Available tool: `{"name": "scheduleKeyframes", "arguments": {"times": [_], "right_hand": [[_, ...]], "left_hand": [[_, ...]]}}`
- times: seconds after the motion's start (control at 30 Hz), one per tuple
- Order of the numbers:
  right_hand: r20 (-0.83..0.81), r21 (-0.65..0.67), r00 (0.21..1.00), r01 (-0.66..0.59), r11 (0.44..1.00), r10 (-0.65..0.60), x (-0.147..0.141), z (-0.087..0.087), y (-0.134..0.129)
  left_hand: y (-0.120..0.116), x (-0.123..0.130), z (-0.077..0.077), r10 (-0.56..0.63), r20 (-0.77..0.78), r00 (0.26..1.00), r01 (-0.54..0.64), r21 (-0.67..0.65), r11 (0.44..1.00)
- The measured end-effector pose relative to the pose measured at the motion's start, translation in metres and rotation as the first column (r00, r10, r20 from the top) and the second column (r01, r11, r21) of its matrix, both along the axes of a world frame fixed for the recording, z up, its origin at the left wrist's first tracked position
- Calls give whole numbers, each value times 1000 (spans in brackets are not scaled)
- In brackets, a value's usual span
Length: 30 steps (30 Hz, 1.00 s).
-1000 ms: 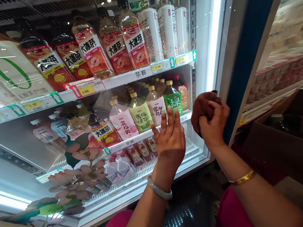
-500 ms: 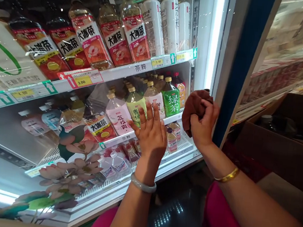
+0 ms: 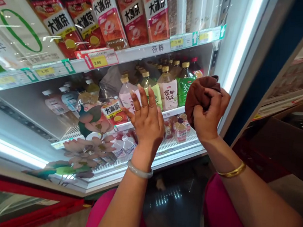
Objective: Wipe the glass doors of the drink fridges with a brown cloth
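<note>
My left hand [image 3: 147, 122], with a pale bangle at the wrist, is spread flat against the glass door of a lit drinks cooler, its palm away from me. Behind its fingers are a pink-labelled bottle and a green-labelled one. To its right my right hand [image 3: 210, 113], below a gold bracelet [image 3: 234, 171], is closed on a crumpled brown cloth [image 3: 197, 97]. The cloth is up at the glass near the right side of the door, in front of a green tea bottle [image 3: 184, 86]. Whether the cloth presses on the glass I cannot tell.
Large tea bottles [image 3: 131, 17] stand on the upper shelf [image 3: 136, 54], small bottles [image 3: 128, 145] at the bottom. A flower decal [image 3: 89, 148] covers the lower left glass. A dark blue frame [image 3: 278, 66] and a brown box [image 3: 288, 141] are at the right, a red frame [image 3: 65, 209] at the lower left.
The view has shifted, so the cooler sits further right and a red frame shows at the lower left. Against the shelves, both hands are further left; the right hand still grips the cloth.
</note>
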State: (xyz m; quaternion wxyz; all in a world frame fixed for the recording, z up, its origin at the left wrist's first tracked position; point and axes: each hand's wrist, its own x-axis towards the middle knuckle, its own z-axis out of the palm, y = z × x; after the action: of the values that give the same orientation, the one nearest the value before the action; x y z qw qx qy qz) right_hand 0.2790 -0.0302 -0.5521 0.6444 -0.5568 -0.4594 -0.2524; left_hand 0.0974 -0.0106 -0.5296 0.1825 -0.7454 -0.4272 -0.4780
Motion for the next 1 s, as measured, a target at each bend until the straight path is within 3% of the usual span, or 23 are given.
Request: {"name": "scheduleKeyframes", "arguments": {"times": [0.13, 0.23, 0.37, 0.47, 0.57, 0.67, 0.8, 0.87, 0.93, 1.0], "right_hand": [[238, -81, 962, -117, 990, 134, -37, -5, -6], [420, -44, 883, -211, 976, 210, -41, 1, -5], [317, 58, 942, -133, 989, 108, -10, 6, 2], [220, 77, 974, -82, 994, 64, -14, -2, 3], [329, 33, 936, -143, 989, 125, -47, -10, 1], [476, 27, 858, -234, 972, 193, -66, -6, 1], [421, 31, 898, -159, 987, 131, -33, 7, 1], [365, -17, 924, -119, 993, 117, -16, 5, 0], [359, -44, 923, -132, 990, 139, -18, -4, -2], [401, -56, 894, -193, 980, 199, -40, -12, -6]], "left_hand": [[0, -4, -7, -17, -35, 999, 16, -35, 999], [-1, -4, -11, -67, -23, 997, 65, -89, 994], [0, -17, -8, -99, 24, 995, 101, -145, 984], [-1, -27, -7, -101, 29, 994, 104, -151, 983], [-3, -31, -10, -117, 1, 993, 116, -154, 981], [-6, -34, -11, -108, -10, 994, 105, -170, 980], [-8, -46, -4, -83, 20, 996, 85, -228, 970], [-8, -53, -2, -67, 39, 997, 74, -250, 965], [-7, -56, -2, -58, 29, 998, 64, -262, 963], [-5, -56, -5, -56, 14, 998, 57, -263, 963]]}}
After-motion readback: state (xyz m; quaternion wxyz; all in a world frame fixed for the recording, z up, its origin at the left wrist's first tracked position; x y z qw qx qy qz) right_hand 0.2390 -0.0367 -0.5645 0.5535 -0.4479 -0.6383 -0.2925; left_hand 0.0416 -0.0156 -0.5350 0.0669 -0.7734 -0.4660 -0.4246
